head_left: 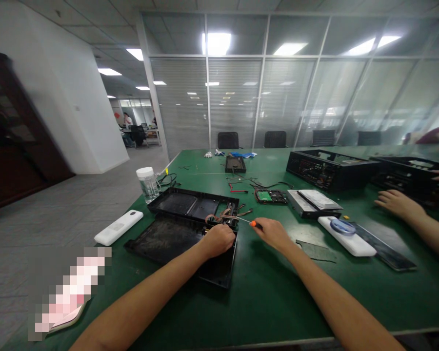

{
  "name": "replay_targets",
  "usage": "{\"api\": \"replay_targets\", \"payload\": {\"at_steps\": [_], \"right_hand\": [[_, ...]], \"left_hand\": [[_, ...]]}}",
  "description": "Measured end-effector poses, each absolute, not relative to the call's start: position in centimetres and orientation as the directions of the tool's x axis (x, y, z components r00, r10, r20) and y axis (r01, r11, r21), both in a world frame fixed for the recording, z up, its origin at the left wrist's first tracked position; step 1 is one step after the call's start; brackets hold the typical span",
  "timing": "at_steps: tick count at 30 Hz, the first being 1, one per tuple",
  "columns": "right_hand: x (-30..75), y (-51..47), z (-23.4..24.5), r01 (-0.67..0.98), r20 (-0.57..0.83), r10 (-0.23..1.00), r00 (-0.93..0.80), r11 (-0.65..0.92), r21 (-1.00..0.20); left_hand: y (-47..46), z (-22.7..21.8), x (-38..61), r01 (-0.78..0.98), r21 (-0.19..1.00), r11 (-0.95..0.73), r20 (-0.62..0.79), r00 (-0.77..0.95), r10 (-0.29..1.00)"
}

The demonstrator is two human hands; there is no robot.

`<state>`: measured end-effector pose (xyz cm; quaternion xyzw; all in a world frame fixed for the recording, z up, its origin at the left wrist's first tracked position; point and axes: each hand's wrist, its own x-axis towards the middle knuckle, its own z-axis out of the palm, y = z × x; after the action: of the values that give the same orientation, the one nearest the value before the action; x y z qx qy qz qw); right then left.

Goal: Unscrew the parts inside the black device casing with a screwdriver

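My left hand (219, 240) is closed and rests on the right end of an opened black device case (175, 239), beside a bundle of coloured wires (223, 217). What its fingers hold, if anything, is hidden. My right hand (274, 233) grips a small screwdriver with an orange handle (253, 223). Its thin shaft points left toward the wires inside the case. A second black tray-like shell (190, 202) lies just behind the case.
On the green table (270, 297) lie a white remote-like unit (119, 227), a clear jar (148, 184), a green circuit board (270, 196), a silver drive (312, 202), another white unit (347, 237) and a black chassis (329, 170). A co-worker's hand (397, 203) rests at right.
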<state>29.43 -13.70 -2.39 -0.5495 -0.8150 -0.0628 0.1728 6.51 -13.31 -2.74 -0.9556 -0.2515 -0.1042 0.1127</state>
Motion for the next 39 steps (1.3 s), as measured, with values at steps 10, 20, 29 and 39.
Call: {"api": "replay_targets", "payload": {"at_steps": [10,20,29,39], "right_hand": [[30.8,-12.1,-3.5,0.818,0.396,0.915,-0.077,0.285,-0.5],[32.5,-12.0,-1.0,0.273,0.44,0.897,0.042,0.414,-0.869],[30.0,-14.4,-1.0,0.599,0.66,0.751,0.005,0.526,-0.603],[29.5,-15.2,-0.8,0.75,0.706,0.7,-0.108,0.523,-0.404]], "left_hand": [[-13.0,-2.7,5.6,0.369,-0.037,-0.929,0.271,0.898,0.346],[-13.3,-2.7,5.3,0.527,0.237,-0.816,0.301,0.759,0.578],[-13.1,-2.8,5.4,0.513,0.335,-0.79,0.292,0.741,0.605],[-13.1,-3.1,5.4,0.531,0.279,-0.8,0.292,0.746,0.598]]}}
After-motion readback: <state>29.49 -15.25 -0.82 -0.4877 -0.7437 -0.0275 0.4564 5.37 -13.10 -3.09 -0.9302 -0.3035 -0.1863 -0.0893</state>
